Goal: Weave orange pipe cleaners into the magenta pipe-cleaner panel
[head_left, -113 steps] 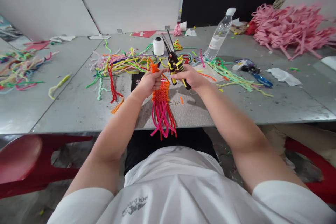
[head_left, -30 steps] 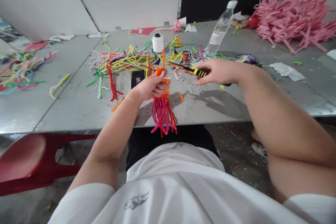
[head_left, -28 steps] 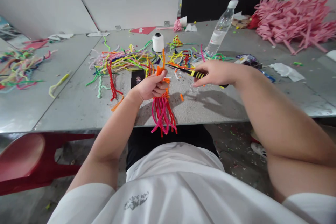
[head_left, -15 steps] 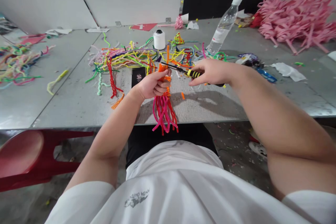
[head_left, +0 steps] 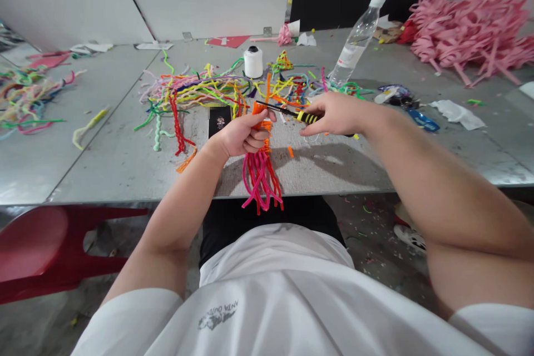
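My left hand (head_left: 249,132) is closed around a bundle of fuzzy orange pipe cleaners (head_left: 258,108). From beneath the fist, pink and red strands (head_left: 262,181) hang past the table's front edge. One orange strand (head_left: 268,87) sticks up above the bundle. My right hand (head_left: 323,114) grips scissors (head_left: 306,117) with yellow and black handles. Their dark blades point left and lie against the top of the orange bundle. How far the blades are parted is hard to make out. A short orange scrap (head_left: 291,152) lies on the table below the scissors.
Behind my hands lies a tangle of coloured strands (head_left: 196,89) with a white thread spool (head_left: 253,62). A clear bottle (head_left: 354,44) leans to the right. A pink heap (head_left: 471,33) sits far right. A black card (head_left: 219,120) is near my left wrist. A red stool (head_left: 37,245) stands lower left.
The upright orange strand leans slightly further right than before. Both hands and the scissors have stayed in nearly the same place.
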Motion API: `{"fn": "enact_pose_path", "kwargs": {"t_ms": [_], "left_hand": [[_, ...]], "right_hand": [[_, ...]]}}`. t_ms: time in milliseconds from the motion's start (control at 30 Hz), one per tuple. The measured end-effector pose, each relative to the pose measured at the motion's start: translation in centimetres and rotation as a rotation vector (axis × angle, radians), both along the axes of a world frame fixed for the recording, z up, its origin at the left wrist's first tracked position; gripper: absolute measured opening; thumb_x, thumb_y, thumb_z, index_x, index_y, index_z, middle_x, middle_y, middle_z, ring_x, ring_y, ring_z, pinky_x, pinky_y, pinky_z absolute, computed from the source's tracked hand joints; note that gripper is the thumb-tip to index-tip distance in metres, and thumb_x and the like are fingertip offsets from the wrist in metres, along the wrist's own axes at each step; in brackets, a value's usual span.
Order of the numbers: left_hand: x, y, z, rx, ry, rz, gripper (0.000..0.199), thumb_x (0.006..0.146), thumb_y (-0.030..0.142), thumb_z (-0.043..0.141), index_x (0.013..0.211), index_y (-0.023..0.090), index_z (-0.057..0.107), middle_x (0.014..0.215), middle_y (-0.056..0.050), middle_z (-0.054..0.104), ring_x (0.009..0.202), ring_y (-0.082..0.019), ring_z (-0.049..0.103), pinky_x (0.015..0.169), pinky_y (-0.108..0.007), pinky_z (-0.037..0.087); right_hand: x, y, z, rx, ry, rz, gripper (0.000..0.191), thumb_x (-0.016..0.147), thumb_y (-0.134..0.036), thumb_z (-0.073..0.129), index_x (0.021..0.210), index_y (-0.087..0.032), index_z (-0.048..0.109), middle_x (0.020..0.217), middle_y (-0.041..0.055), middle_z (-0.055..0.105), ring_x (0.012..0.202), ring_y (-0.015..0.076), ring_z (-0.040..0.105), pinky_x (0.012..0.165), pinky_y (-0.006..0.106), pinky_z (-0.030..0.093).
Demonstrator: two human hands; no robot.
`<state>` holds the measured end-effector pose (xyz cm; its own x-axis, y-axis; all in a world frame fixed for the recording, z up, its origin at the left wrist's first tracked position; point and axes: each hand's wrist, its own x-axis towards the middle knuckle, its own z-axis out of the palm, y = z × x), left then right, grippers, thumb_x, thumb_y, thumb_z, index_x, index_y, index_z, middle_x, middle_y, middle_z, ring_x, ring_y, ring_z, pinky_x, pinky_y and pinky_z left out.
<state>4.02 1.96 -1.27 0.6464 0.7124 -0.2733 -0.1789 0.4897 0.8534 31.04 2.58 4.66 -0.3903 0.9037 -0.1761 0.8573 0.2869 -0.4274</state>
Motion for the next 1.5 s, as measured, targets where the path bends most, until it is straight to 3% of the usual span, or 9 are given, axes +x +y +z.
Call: {"fn": "enact_pose_path", "kwargs": {"t_ms": [300, 700, 900, 1100, 1233, 1367, 1500], "left_hand": [[-0.2, 0.0, 0.0, -0.076, -0.026, 0.013, 0.033, 0.111, 0.042, 0.044, 0.093, 0.023, 0.064, 0.058, 0.009, 0.024, 0.035, -0.006, 0.015, 0.035, -0.014, 0.011], [-0.3, 0.0, 0.2, -0.078, -0.021, -0.014, 0.035, 0.112, 0.041, 0.041, 0.095, 0.023, 0.066, 0.056, 0.009, 0.024, 0.035, -0.007, 0.015, 0.035, -0.015, 0.011], [-0.4, 0.2, 0.0, -0.078, -0.044, -0.024, 0.038, 0.113, 0.04, 0.037, 0.097, 0.023, 0.067, 0.055, 0.009, 0.025, 0.034, -0.008, 0.016, 0.035, -0.016, 0.01], [-0.6, 0.3, -0.3, -0.055, -0.037, -0.035, 0.035, 0.112, 0.038, 0.038, 0.102, 0.024, 0.068, 0.056, 0.009, 0.024, 0.035, -0.008, 0.016, 0.035, -0.015, 0.013], [-0.7, 0.4, -0.4, -0.035, -0.036, -0.045, 0.033, 0.113, 0.038, 0.038, 0.105, 0.025, 0.068, 0.057, 0.01, 0.022, 0.035, -0.008, 0.015, 0.035, -0.015, 0.013], [-0.8, 0.5, -0.3, -0.039, -0.051, -0.041, 0.029, 0.112, 0.038, 0.042, 0.103, 0.025, 0.067, 0.057, 0.01, 0.024, 0.035, -0.007, 0.015, 0.035, -0.015, 0.013], [-0.6, 0.6, -0.2, -0.033, -0.061, 0.034, 0.029, 0.111, 0.041, 0.047, 0.097, 0.023, 0.064, 0.056, 0.01, 0.027, 0.035, -0.006, 0.018, 0.036, -0.015, 0.012]], "right_hand": [[-0.4, -0.3, 0.3, 0.02, -0.076, -0.016, 0.025, 0.077, -0.048, 0.081, 0.086, -0.026, 0.078, 0.063, -0.0006, 0.056, 0.059, 0.018, 0.051, 0.058, 0.035, 0.033], [-0.2, -0.6, 0.0, 0.152, -0.127, 0.088, 0.022, 0.082, -0.046, 0.076, 0.079, -0.024, 0.076, 0.059, -0.0014, 0.052, 0.061, 0.0171, 0.049, 0.061, 0.035, 0.03], [-0.6, -1.4, -0.1, 0.197, -0.141, 0.066, 0.023, 0.085, -0.046, 0.074, 0.085, -0.024, 0.078, 0.059, -0.0011, 0.052, 0.061, 0.0181, 0.047, 0.062, 0.035, 0.03], [-1.1, -2.2, -0.7, 0.206, -0.092, 0.062, 0.027, 0.085, -0.043, 0.073, 0.071, -0.021, 0.069, 0.058, -0.0006, 0.05, 0.058, 0.0164, 0.043, 0.061, 0.035, 0.029], [-1.2, -2.6, -0.8, 0.264, -0.07, 0.04, 0.039, 0.088, -0.047, 0.072, 0.063, -0.022, 0.057, 0.058, -0.0007, 0.047, 0.058, 0.0155, 0.041, 0.06, 0.035, 0.029], [-1.3, -2.9, -0.6, 0.254, -0.074, 0.008, 0.039, 0.089, -0.051, 0.072, 0.068, -0.022, 0.055, 0.063, 0.0011, 0.052, 0.061, 0.017, 0.045, 0.062, 0.035, 0.031], [-1.2, -2.5, -0.8, 0.193, -0.034, -0.066, 0.027, 0.087, -0.042, 0.071, 0.077, -0.022, 0.056, 0.075, 0.0038, 0.062, 0.068, 0.019, 0.054, 0.062, 0.034, 0.035]]}}
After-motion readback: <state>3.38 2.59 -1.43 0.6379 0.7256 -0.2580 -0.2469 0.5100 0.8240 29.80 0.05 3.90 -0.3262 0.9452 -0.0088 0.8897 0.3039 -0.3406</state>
